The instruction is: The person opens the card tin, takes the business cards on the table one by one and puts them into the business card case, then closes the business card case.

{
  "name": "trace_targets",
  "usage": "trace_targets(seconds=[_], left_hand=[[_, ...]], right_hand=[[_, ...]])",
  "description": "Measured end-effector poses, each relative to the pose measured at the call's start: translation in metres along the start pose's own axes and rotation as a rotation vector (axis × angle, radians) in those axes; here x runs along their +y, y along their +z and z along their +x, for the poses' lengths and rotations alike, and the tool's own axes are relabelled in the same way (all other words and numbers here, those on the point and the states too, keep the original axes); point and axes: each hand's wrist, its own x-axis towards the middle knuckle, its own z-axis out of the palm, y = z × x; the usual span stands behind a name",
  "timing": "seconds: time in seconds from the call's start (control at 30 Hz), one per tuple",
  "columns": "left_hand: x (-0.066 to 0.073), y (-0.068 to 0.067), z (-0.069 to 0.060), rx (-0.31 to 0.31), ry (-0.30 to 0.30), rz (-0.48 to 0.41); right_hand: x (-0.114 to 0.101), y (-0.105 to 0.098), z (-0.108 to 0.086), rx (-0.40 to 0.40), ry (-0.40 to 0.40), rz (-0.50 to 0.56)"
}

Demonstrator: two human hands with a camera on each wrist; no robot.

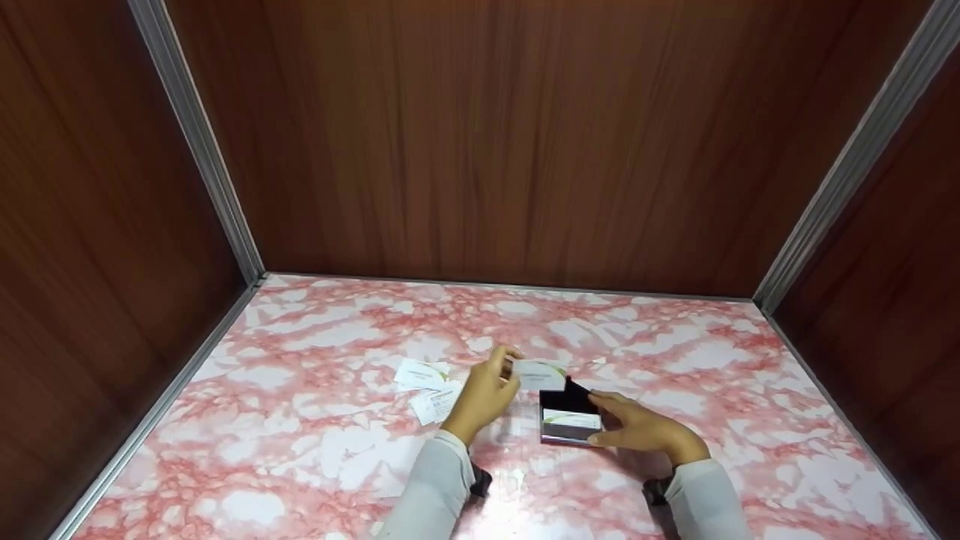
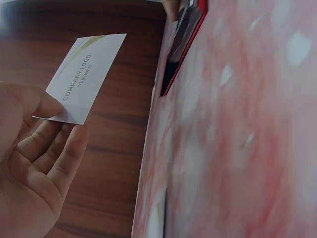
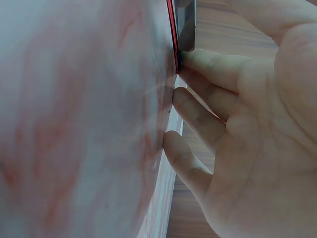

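Note:
My left hand (image 1: 480,394) pinches a white business card (image 1: 538,374) by its left end, thumb on the printed face. In the left wrist view the business card (image 2: 81,74) reads "COMPANY LOGO" and has a green-gold curve. It is held up off the table, near the flap of a black card case (image 1: 570,433). The card case lies unfolded on the table with a white card inside it. My right hand (image 1: 645,429) steadies the case at its right side, thumb by the near corner and fingers by the far part. A red edge shows on the case (image 3: 172,29) in the right wrist view.
Several loose business cards (image 1: 420,375) lie overlapping on the table left of my left hand. The table (image 1: 322,450) has a red-and-white marbled top. Brown wood-grain panels (image 1: 480,150) with metal corner strips (image 1: 199,135) stand at its back and sides.

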Motion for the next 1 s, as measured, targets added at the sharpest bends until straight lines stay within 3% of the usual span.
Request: trace_targets(seconds=[0.53,0.77,1.0], left_hand=[[0.004,0.038,0.001,-0.104,0.051,-0.002],[0.003,0.046,0.001,-0.148,0.064,0.005],[0.005,0.047,0.0,-0.164,0.044,0.035]], right_hand=[[0.002,0.001,0.003,0.037,-0.01,-0.003],[0.005,0.0,0.005,0.036,-0.092,-0.03],[0.006,0.0,0.004,0.055,-0.094,-0.026]])
